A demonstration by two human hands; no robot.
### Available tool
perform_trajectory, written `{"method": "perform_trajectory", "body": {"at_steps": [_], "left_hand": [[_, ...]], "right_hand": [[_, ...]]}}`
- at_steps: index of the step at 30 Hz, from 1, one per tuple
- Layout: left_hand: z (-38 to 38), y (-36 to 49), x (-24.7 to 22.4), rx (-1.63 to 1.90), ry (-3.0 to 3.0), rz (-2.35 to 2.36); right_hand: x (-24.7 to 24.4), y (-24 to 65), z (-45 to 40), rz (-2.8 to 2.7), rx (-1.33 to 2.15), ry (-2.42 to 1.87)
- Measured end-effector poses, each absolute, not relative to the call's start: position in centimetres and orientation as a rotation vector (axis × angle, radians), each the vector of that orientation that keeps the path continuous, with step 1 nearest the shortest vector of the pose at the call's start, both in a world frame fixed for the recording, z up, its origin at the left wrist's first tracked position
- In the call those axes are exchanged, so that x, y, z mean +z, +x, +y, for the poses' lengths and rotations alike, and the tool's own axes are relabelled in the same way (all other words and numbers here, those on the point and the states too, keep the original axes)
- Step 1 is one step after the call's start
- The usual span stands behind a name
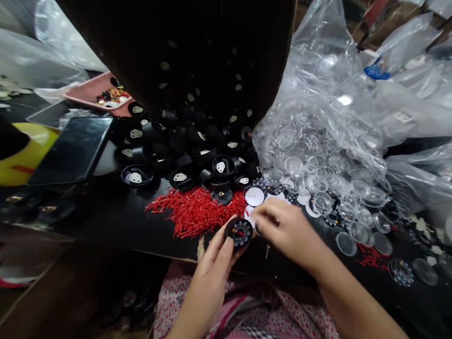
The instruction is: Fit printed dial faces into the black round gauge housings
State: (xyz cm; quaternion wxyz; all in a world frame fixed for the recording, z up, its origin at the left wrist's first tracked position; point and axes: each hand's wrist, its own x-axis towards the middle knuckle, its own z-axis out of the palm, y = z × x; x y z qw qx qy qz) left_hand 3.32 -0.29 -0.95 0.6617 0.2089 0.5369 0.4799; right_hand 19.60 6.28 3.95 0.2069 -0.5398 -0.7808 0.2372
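My left hand (218,263) is wrapped round a small round black gauge (240,232) with a numbered dial facing up and a red pointer. Just right of it, my right hand (282,228) hovers with its fingers curled together in a pinch. What those fingers hold, if anything, is hidden. Beyond my left hand lies a loose heap of red pointers (197,209). White and black dial discs (255,196) lie behind my right hand, some partly covered by it.
Many black housings (180,179) spill from a large dark container (176,28). Clear round covers (321,202) pour from a plastic bag (318,94) on the right. A dark phone-like slab (72,148) leans at left near a pink tray (95,92). A small pin (267,251) lies near the edge.
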Motion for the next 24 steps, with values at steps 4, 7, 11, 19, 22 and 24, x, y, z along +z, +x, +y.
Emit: {"method": "perform_trajectory", "body": {"at_steps": [4,7,11,19,22,24], "left_hand": [[0.0,3.9,-1.4,1.062,0.343,0.988],[0.7,4.4,-1.1,1.077,0.291,0.927],[1.5,4.4,-0.6,1.083,0.273,0.861],[1.0,4.0,-0.4,1.043,0.502,0.944],[0.4,3.6,-0.6,0.99,0.742,0.989],[0.1,3.4,-0.6,0.948,0.861,0.972]], "right_hand": [[2.8,23.0,10.3,-2.347,0.002,-1.819],[2.7,24.0,11.1,-2.349,0.052,-1.762],[3.6,22.4,7.9,-1.98,0.635,-1.564],[3.4,18.6,3.2,-1.968,0.814,-1.387],[3.8,18.3,3.5,-1.951,0.794,-1.445],[3.9,17.9,3.6,-1.973,0.664,-1.488]]}}
